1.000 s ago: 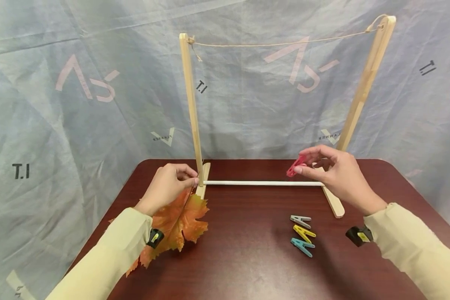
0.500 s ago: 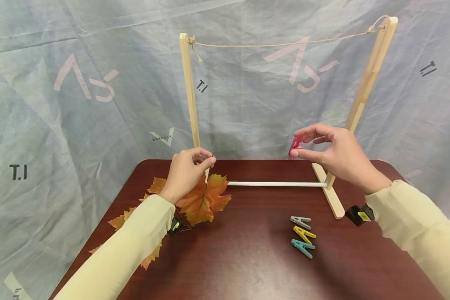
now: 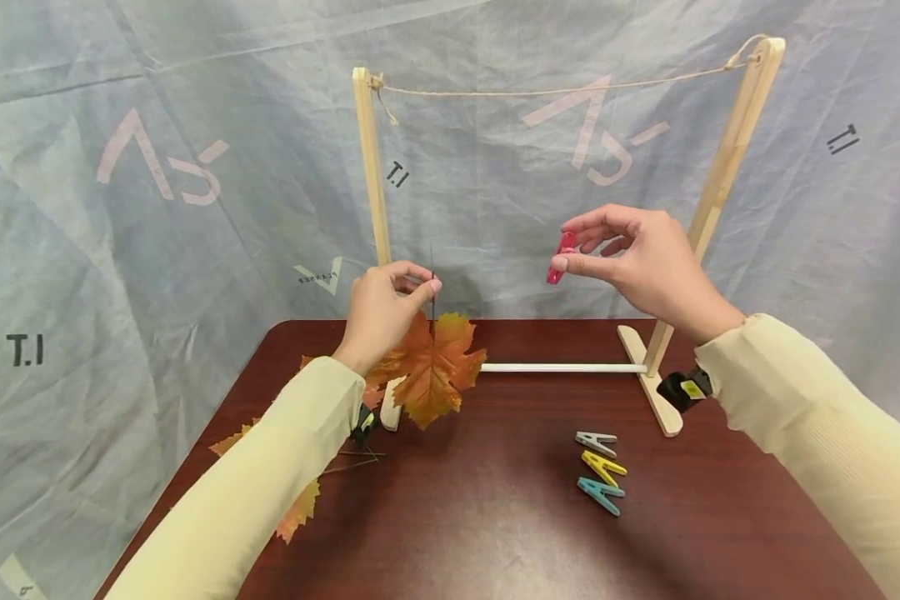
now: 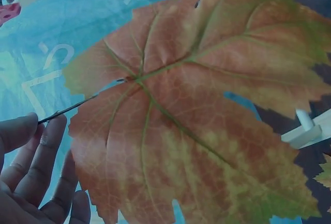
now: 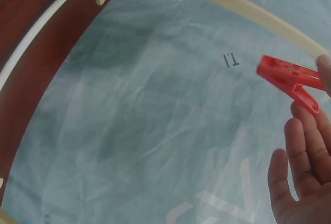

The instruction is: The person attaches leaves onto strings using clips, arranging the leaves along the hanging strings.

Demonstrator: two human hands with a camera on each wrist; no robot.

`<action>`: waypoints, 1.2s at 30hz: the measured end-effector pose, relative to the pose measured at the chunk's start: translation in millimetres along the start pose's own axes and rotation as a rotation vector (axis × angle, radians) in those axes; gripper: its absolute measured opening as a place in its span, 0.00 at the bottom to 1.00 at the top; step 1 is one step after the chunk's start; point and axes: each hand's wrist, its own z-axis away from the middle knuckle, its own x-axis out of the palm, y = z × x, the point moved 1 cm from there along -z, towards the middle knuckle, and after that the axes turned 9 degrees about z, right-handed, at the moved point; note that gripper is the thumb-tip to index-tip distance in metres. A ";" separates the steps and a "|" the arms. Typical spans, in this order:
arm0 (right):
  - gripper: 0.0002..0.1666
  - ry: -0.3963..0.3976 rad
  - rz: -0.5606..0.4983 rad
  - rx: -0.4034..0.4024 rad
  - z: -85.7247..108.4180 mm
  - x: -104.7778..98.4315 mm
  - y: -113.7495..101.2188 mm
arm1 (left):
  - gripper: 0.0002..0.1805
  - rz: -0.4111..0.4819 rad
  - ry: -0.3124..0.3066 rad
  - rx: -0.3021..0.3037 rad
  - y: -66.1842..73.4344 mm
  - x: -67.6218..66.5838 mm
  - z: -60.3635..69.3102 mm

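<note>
- The left hand (image 3: 390, 312) pinches the thin dark stem (image 3: 433, 307) of a large orange-brown maple-shaped leaf (image 3: 438, 375) between thumb and forefinger; the gap of these fingers is only as wide as the stem, and the other fingers bend loosely.
- This leaf hangs below the hand, near the left side of the frame, with its greenish veins well visible in the left wrist view.
- The right hand (image 3: 656, 258) holds a red plastic clothespin (image 5: 279, 74) by its two handles, thumb on one side and fingers on the other. The handles stand apart and the biting end looks closed.
- Both hands are raised, well apart, lower than the beige twine (image 3: 562, 92), which is tied between the left pale wooden post (image 3: 373, 167) and the right pale wooden post (image 3: 720, 179). A white rod (image 3: 562, 367) runs low between them.
- A grey clothespin (image 3: 596, 442), a yellow clothespin (image 3: 603, 468) and a blue clothespin (image 3: 600, 495) lie near each other on the right half of the table.
- On the grey cloth backdrop (image 3: 480, 167) one can read "T.I" in black, several times; the small letters by the pale V are mirrored. Large pale pink strokes are printed also.
- The table (image 3: 495, 542) is dark reddish-brown and shiny. More autumn leaves (image 3: 297, 512) lie on its left, partly hidden by the pale yellow left sleeve (image 3: 270, 467).
</note>
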 end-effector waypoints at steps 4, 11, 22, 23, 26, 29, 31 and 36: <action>0.19 0.029 -0.042 -0.029 -5.1 1.8 -7.0 | 0.08 0.001 0.002 0.001 7.3 3.4 -6.6; 0.17 0.060 -0.048 -0.073 -18.6 2.1 -17.8 | 0.09 -0.008 0.025 0.026 18.9 8.5 -18.2; 0.13 0.102 -0.040 -0.071 -50.3 -3.3 -37.8 | 0.10 -0.035 0.035 0.060 40.9 7.7 -35.3; 0.13 0.104 -0.048 -0.066 -53.0 -4.2 -39.7 | 0.10 -0.033 0.037 0.062 43.1 6.8 -37.0; 0.13 0.104 -0.080 -0.054 -61.3 -7.0 -45.0 | 0.10 -0.025 0.040 0.067 49.7 3.7 -41.2; 0.12 0.108 -0.113 -0.054 -70.3 -10.1 -50.1 | 0.10 -0.037 0.048 0.071 53.9 0.8 -45.5; 0.11 0.124 -0.130 -0.069 -76.2 -11.9 -53.5 | 0.10 -0.048 0.052 0.072 55.9 -1.3 -48.0; 0.09 0.157 -0.152 -0.108 -90.4 -16.9 -63.0 | 0.11 -0.065 0.082 0.069 59.7 -6.8 -55.2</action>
